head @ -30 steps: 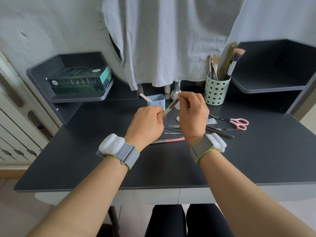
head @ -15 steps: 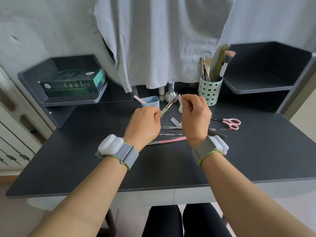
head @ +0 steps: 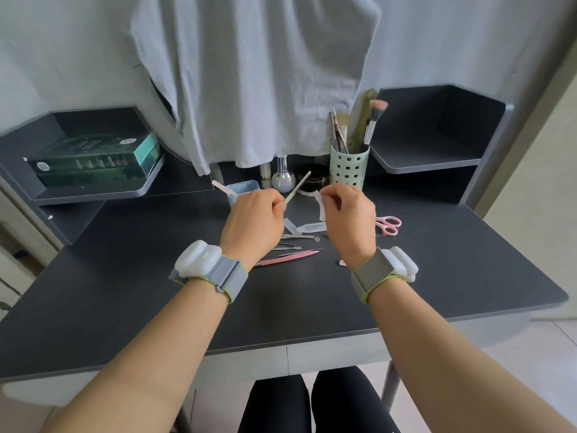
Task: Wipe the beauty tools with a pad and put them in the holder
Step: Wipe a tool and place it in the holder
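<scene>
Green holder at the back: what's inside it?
Standing in the green holder: a pink-tipped brush, a flat brush, thin dark pencil-like tools and an olive tool. Their lower ends are hidden by the holder's wall.

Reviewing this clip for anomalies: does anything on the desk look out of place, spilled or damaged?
Nothing looks spilled or broken. The only loose bits are opened wrappers and a small scrap lying on the desk among the metal tools, likely from the pad pinched in the right hand.

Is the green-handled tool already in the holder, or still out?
Out. The left hand grips the green-handled tool above the desk, apart from the mint holder; the right hand pinches the pad beside it.
</scene>
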Available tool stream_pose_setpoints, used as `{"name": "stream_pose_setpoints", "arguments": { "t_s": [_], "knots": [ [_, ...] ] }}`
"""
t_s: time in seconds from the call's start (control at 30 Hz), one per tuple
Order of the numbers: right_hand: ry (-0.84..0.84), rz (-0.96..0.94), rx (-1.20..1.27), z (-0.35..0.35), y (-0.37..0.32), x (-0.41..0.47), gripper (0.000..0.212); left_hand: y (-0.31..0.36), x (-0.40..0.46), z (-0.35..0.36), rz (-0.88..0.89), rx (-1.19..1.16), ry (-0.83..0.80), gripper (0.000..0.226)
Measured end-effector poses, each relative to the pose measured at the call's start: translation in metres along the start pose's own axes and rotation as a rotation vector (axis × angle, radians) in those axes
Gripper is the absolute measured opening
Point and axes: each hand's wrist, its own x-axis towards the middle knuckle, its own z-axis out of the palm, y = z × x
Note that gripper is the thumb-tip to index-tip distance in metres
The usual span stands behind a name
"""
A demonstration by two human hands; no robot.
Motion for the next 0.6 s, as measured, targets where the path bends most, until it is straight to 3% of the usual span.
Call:
{"name": "stream_pose_setpoints", "arguments": {
  "t_s": [0.27, 0.6],
  "knots": [
    [-0.146, 0.066, -0.091, -0.005, 0.006, 0.014, 0.020, -0.001, 0.003, 0.001, -0.023, 0.012, -0.005, 0.019],
    [-0.299, 0.001, -0.221, 0.023, -0.009, 0.030, 0.023, -0.012, 0.017, -0.004, -0.097, -0.006, -0.015, 0.017]
  ]
}}
